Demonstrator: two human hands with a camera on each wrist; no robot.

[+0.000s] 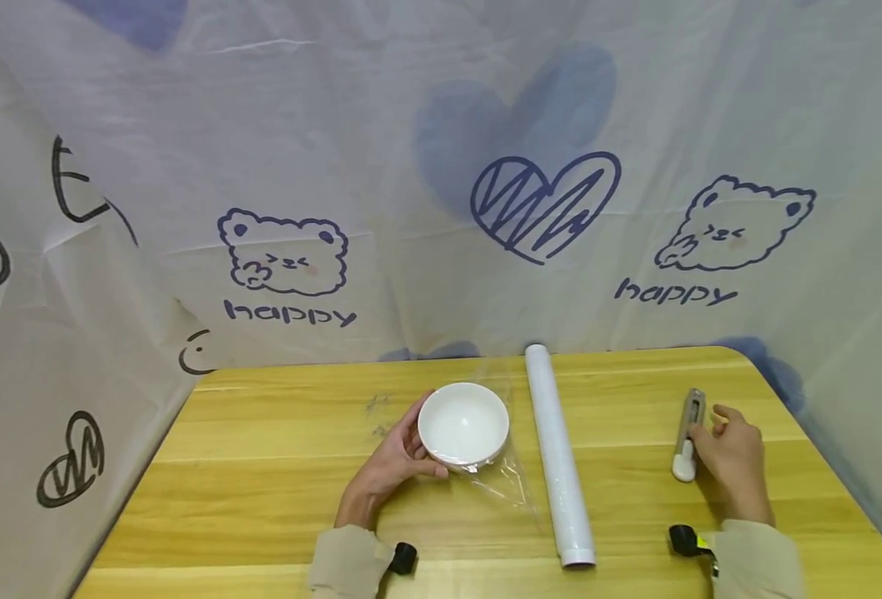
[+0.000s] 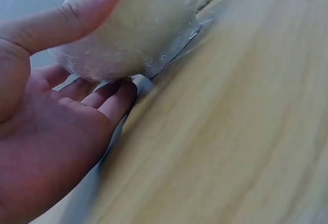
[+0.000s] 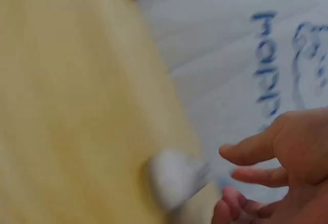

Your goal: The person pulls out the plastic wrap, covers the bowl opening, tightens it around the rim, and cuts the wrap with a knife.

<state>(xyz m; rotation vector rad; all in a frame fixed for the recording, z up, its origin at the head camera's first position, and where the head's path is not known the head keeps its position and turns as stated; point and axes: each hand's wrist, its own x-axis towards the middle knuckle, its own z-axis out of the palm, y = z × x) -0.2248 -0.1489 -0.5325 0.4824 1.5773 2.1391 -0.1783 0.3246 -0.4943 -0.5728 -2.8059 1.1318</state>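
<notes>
A white bowl (image 1: 463, 424) sits near the middle of the table, with clear plastic film wrapped over it and trailing off its right side. My left hand (image 1: 396, 462) holds the bowl from the left. In the left wrist view, the thumb (image 2: 77, 19) lies along the film-covered side, while the other fingers (image 2: 115, 101) curl beneath the base. To the right, a grey and white utility knife (image 1: 688, 437) lies on the table. Beside its right edge is my right hand (image 1: 733, 466); in the right wrist view its loosely bent fingers are apart from the knife (image 3: 171, 178).
A long white roll of film (image 1: 559, 457) lies between the bowl and the utility knife, pointing away from me. The wooden table (image 1: 261, 482) ends at the back against a white cloth (image 1: 381, 166) printed with hearts and bears. More cloth hangs at both sides.
</notes>
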